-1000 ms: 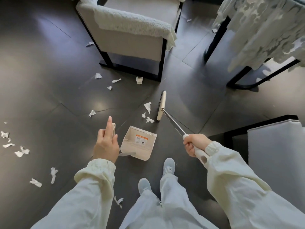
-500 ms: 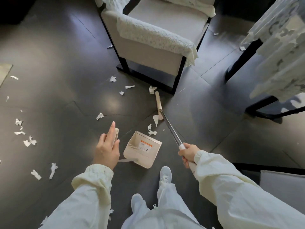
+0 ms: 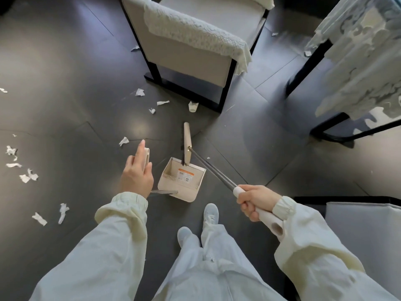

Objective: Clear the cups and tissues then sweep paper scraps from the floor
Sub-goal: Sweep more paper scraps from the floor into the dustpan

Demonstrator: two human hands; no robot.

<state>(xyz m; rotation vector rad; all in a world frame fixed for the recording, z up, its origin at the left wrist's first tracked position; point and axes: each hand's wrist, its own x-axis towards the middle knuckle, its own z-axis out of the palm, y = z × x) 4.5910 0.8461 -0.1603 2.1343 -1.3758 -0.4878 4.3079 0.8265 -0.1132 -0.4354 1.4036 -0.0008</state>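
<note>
Head view: I note the beige broom head [image 3: 187, 144], a narrow bar whose long axis points away from me, its near end over the mouth of the dustpan [image 3: 169, 181]. The right hand [image 3: 256, 199] grips the broom's white handle. The left hand [image 3: 136, 177] grips the dustpan's handle. Torn white paper scraps [image 3: 123, 141] lie on the dark floor to the left.

1. To my left the dark floor [image 3: 65, 94] lies open, strewn only with loose paper scraps [image 3: 28, 177].
2. Ahead the armchair [image 3: 195, 61] blocks the way, its black base just beyond the broom head [image 3: 187, 137].
3. Between the armchair and the cloth-draped desk [image 3: 358, 61], upper right, I see a lane of floor.
4. A grey seat [image 3: 364, 235] closes off the lower right.
5. The dustpan [image 3: 182, 181] stands on the floor mid-view, near me.
</note>
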